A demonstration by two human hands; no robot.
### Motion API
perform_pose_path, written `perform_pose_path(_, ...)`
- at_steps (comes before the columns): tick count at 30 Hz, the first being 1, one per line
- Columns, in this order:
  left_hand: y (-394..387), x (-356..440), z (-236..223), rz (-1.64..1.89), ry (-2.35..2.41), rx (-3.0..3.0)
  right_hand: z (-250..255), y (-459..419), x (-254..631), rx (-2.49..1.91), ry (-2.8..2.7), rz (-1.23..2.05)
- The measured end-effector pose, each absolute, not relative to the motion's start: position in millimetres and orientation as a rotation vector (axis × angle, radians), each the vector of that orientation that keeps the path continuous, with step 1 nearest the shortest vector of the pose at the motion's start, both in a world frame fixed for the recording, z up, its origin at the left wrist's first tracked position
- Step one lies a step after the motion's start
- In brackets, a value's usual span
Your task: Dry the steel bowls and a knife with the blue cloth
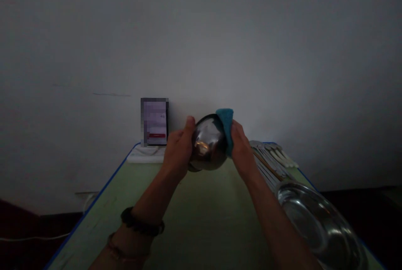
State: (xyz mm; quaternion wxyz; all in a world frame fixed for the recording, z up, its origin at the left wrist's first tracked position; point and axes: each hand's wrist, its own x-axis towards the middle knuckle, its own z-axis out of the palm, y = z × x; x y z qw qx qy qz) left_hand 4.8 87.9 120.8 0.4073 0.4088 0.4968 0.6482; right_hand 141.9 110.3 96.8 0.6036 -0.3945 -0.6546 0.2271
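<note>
A shiny metal bowl (209, 142) is held up over the table, its rounded outside facing me. My left hand (179, 148) grips the bowl's left side, thumb raised along it and the other fingers hidden behind. On the opposite side, my right hand (243, 146) is closed on a teal cloth (226, 125) and presses it against the bowl's right side. Most of the right fingers are out of sight behind the cloth.
A large metal basin (317, 219) stands at the table's right edge. Behind it lie several spoons and other utensils (273, 159). A phone or tablet (156, 121) leans at the back left on a white object (146, 155). A pale wall (201, 44) rises behind the green table (207, 219).
</note>
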Motion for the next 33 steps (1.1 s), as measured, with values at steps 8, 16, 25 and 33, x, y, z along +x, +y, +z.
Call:
perform_pose_path(8,104.2,3.1,114.9,1.640,0.736,0.430,97.0,113.1,146.3,-0.907,-1.440,0.633)
perform_pose_path(16,102.3,4.5,128.5,1.742,0.574,0.515,82.4,96.8,111.9,-0.853,-1.771,0.182)
perform_pose_path(25,81.4,30.1,116.7,1.736,1.011,0.962,98.1,81.0,110.0,-0.948,-1.840,-0.112)
perform_pose_path(33,82.9,26.7,117.2,1.668,1.139,0.834,109.5,104.0,147.9,-0.924,-1.596,0.189)
